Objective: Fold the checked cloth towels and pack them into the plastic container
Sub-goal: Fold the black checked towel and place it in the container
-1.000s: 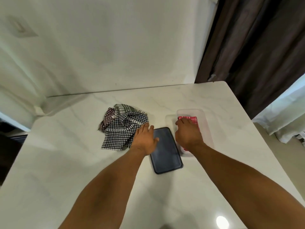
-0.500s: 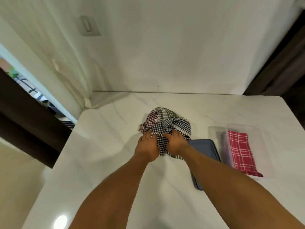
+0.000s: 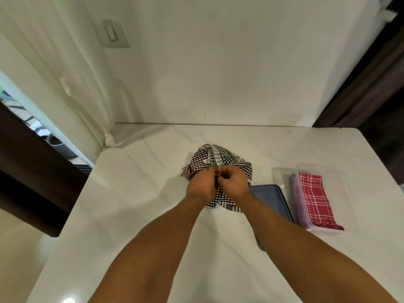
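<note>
Towel pile [image 3: 215, 157]: heaped loose on the counter [image 3: 135, 204], a bit left of middle. A dark red check, a grey check and a black-and-white one can be made out, all crumpled together, none folded.

Left hand [image 3: 201, 184]: fingers are curled in and cloth at the near side of the pile is pinched. It looks like the black-and-white towel [image 3: 220, 200].

Right hand [image 3: 235, 185]: held right up against the left one, fingers curled too, and the same towel is gripped. The exact fingertip hold is hidden by the knuckles tbh.

Lid [image 3: 270, 197]: dark blue-grey, laid flat just right of the pile and partly covered by the right forearm.

Container [image 3: 282, 173]: clear plastic, open, parked just beside the lid on its right.

Red towel [image 3: 314, 197]: folded into a long strip and laid in the container along its right side. The near end seems to poke over the front rim.

Done so far: one towel folded and packed, by the look of it.

Step in hand: probably one towel being picked out of the heap so it can be spread and folded.

Left to do: at least three towels need to be pulled apart, folded and packed in next to the red one, so well under half is finished.
</note>
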